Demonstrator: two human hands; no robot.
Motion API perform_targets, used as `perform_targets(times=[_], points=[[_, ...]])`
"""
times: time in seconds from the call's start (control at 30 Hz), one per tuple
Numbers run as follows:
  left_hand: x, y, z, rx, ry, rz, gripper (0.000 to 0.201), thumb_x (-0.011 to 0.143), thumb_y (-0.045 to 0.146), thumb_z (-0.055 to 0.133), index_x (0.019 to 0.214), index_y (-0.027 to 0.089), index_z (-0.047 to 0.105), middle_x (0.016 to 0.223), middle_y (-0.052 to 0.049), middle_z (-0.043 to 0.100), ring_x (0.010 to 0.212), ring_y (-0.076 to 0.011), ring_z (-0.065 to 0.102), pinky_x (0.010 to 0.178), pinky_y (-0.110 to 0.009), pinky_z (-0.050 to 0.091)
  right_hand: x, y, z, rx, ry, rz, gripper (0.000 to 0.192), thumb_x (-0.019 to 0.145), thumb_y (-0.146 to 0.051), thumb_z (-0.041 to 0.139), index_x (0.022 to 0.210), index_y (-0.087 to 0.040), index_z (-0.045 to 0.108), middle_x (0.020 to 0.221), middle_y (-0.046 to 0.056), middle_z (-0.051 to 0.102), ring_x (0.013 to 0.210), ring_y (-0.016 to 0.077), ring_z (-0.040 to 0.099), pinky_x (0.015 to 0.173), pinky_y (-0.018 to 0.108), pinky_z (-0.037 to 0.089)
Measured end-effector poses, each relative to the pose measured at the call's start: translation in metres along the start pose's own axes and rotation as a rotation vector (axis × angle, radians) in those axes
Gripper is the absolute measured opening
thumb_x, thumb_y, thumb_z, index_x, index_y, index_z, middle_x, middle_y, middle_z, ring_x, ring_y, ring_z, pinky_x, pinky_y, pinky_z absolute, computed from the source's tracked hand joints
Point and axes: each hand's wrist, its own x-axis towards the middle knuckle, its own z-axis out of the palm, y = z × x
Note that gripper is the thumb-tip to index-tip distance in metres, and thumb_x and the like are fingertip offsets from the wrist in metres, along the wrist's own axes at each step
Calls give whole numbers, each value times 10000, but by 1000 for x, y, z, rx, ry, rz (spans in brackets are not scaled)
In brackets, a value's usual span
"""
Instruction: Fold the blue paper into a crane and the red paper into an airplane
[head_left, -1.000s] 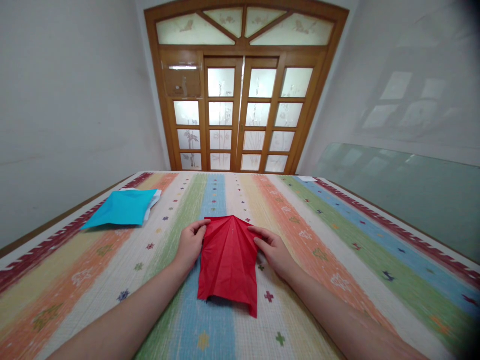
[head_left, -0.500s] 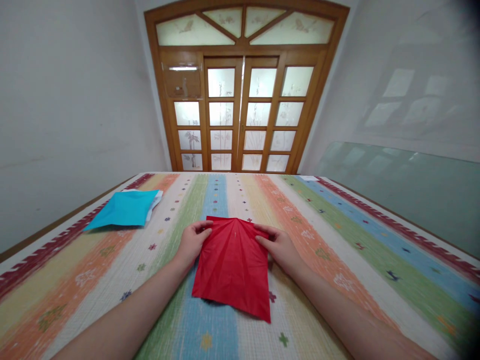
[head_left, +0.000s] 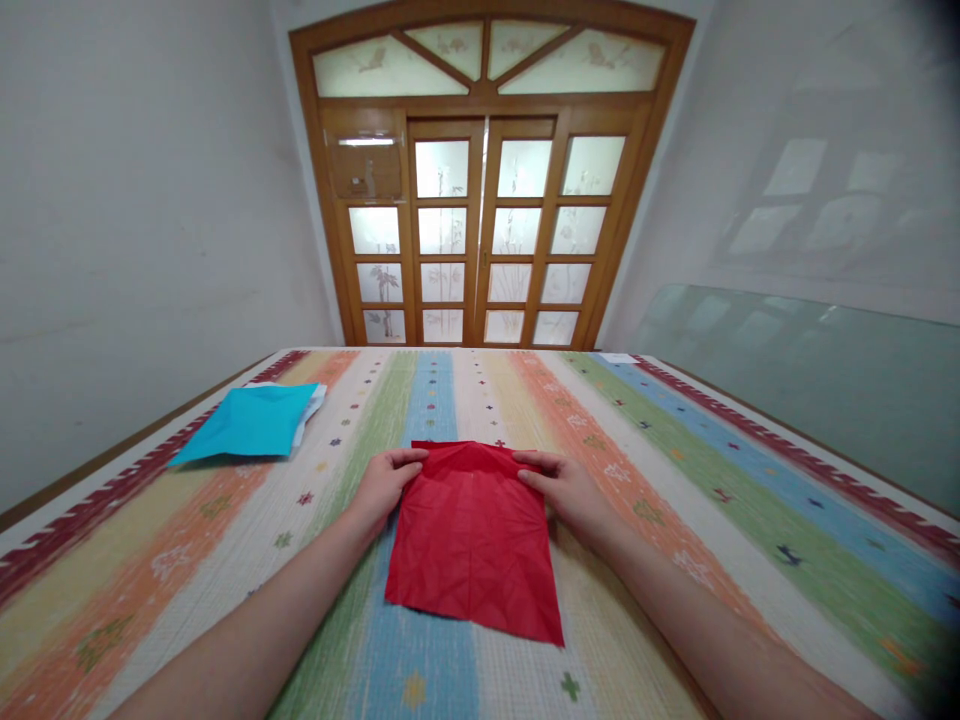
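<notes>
No readable text, label, brand or number anywhere — only woven cross patterns on the striped cloth [head_left: 675, 480].

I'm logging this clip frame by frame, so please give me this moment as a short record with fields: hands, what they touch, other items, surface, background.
left hand: fingers on the far left corner of the red paper
right hand: fingers on the far right corner of the red paper
red paper: creased square sheet, lying nearly flat between the hands
blue paper: far left, on top of a white sheet, untouched
surface: striped cloth
background: wooden glazed door, closed
</notes>
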Motion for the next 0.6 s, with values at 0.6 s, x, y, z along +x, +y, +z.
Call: perform_targets(times=[0.6], points=[[5, -8, -5, -116, -14, -27, 402, 623, 300, 808, 983, 134, 741, 925, -123, 750, 775, -201, 683, 720, -306, 509, -7, -1, 5, -120, -48, -137, 426, 813, -318, 663, 1233, -242, 665, 1112, 67, 728, 944, 219, 681, 832, 372, 536]])
